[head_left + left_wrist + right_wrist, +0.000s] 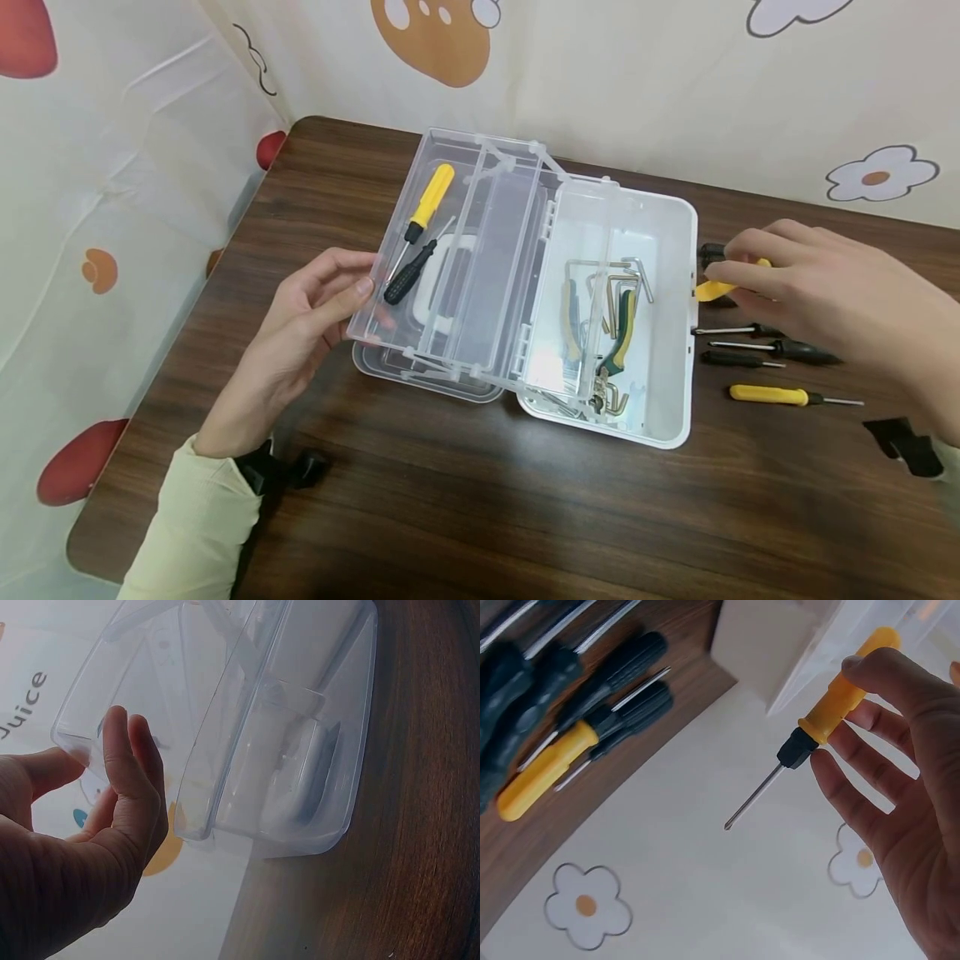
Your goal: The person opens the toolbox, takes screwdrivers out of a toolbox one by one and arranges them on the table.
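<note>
— Fingers (738,250) of the right hand (817,292) are seen curled round a yellow-handled screwdriver (712,290) in the head view, just beside the right wall of the white toolbox (675,333). How is the left hand (300,333) placed?

— It is laid against the near left corner of the clear tray (450,250), which is swung out over the brown table (480,500); the thumb is pressed to the tray's edge and the fingers are only loosely bent beneath it. Two screwdrivers are carried in that tray, one yellow (426,202) and one black (408,272).

— What is held in the box itself?

— Pliers with green and yellow grips (618,333) and several hex keys (607,275) are seen in the bottom. To its right, a row of loose screwdrivers (772,367) is laid on the table, near the right hand.

— And from the left wrist?

— The left hand's fingers (124,765) are shown nearly straight and close together, set against the clear tray's wall (150,690), with the thumb apart on the other side. The tray is seen from below, above the table (420,825).

— From the right wrist?

— The yellow handle (847,690) is clamped between the thumb and the fingers (870,772) of the right hand, with the shaft and tip left free, pointing away from the palm. The screwdriver is held clear of the table, and the loose black and yellow screwdrivers (562,720) are seen lying together on the wood, well apart from it.
</note>
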{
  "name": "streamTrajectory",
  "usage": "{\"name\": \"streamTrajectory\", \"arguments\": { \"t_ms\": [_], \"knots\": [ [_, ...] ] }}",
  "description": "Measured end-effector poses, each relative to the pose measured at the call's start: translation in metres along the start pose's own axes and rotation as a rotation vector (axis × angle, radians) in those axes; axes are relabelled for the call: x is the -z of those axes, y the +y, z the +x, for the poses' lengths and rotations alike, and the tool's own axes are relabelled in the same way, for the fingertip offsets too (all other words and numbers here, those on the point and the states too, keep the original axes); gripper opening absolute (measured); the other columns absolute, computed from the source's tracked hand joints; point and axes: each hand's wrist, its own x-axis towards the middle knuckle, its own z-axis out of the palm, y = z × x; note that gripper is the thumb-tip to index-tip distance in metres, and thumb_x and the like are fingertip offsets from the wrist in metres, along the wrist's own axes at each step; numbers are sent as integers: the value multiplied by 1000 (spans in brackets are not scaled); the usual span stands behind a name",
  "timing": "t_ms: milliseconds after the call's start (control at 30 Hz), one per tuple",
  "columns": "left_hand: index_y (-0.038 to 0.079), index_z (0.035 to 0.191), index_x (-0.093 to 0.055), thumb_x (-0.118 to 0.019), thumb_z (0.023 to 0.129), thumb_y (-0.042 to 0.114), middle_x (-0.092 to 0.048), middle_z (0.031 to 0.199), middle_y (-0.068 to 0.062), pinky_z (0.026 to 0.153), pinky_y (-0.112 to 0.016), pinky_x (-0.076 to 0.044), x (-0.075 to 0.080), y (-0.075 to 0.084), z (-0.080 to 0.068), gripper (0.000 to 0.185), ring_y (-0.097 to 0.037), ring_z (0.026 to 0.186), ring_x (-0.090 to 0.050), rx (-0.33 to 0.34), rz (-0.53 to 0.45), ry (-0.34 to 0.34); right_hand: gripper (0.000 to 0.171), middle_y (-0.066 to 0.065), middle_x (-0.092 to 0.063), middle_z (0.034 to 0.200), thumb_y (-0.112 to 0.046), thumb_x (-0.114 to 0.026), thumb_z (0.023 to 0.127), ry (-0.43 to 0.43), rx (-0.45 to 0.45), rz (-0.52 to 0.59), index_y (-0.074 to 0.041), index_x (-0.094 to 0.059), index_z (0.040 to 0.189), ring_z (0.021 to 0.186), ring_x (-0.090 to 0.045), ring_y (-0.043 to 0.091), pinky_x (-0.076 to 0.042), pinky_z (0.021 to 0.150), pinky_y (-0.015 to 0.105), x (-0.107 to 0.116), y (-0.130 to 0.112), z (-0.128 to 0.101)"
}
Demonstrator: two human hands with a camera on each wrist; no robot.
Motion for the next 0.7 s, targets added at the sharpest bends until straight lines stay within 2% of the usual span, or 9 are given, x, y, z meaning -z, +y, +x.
{"name": "streamTrajectory", "arguments": {
  "t_ms": [200,433,700],
  "knots": [
    [10,130,-61,-59,106,10,-76,103,-3,70,-27,-62,1,0,0,24,-15,77,-77,0,1,3,73,0,-67,94,-58,-18,111,54,-11,14,-13,-75,98,78,-52,15,-43,63,28,-7,10,-14],
    [11,131,-61,-59,106,11,-76,102,-3,71,-26,-61,1,1,0,25,-16,77,-77,2,17,1,78,0,-69,100,-67,-18,106,1,-127,56,-14,-75,102,87,-56,18,-45,74,30,-20,15,-38],
    [10,131,-60,-59,106,11,-76,102,-3,70,-26,-61,1,1,0,25,-16,77,-77,6,15,-3,75,2,-68,100,-64,-21,107,14,-150,103,-11,-74,102,88,-56,18,-44,74,30,-48,19,-60]
  ]
}}
